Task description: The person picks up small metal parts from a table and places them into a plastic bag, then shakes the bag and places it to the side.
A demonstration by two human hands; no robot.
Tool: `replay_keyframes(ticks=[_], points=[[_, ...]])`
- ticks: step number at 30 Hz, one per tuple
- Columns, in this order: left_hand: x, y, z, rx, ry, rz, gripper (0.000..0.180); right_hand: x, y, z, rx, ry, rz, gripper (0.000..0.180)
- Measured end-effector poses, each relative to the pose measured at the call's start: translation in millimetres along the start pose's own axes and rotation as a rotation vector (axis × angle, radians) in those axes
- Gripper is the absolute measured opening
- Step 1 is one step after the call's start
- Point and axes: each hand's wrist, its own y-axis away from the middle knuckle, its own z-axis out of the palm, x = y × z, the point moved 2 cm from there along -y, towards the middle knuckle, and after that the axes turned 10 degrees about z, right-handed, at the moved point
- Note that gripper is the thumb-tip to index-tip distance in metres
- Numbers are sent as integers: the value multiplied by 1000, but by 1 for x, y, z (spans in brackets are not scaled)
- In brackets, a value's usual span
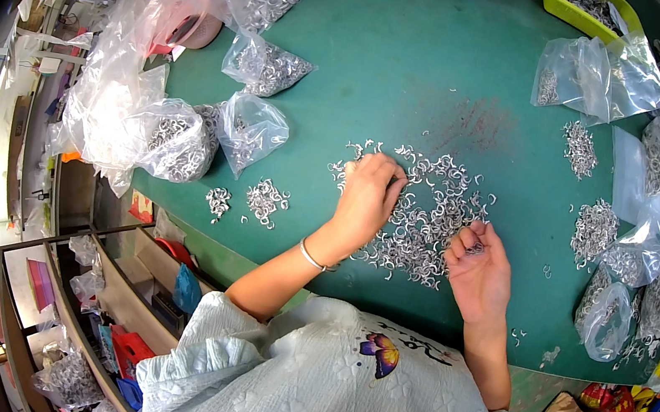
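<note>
A loose pile of small, curved, silver metal pieces [429, 211] is spread on the green tabletop in front of me. My left hand [367, 197], with a bangle on its wrist, reaches palm down onto the pile's left side. Its fingers bend down and its thumb lies close to them; what they pinch, if anything, is hidden. At the pile's right edge my right hand [480, 269] is turned palm up. Its fingers curl over a few of the metal pieces, which show in the palm.
Clear plastic bags of metal pieces [269, 69] stand at the left, and more bags [635, 257] at the right. Small heaps [266, 201] lie on both sides. A yellow-green tray [581, 12] sits at the far right. Shelving [117, 281] is at lower left.
</note>
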Motion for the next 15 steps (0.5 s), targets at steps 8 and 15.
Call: replay_keyframes(ticks=[8,15], points=[[4,-4,-6,-9,-23,26,17,-1,0,1,28,12,-14,23],[-1,-6,-7,-64,20,11,17,-1,0,0,30,9,-17,23]])
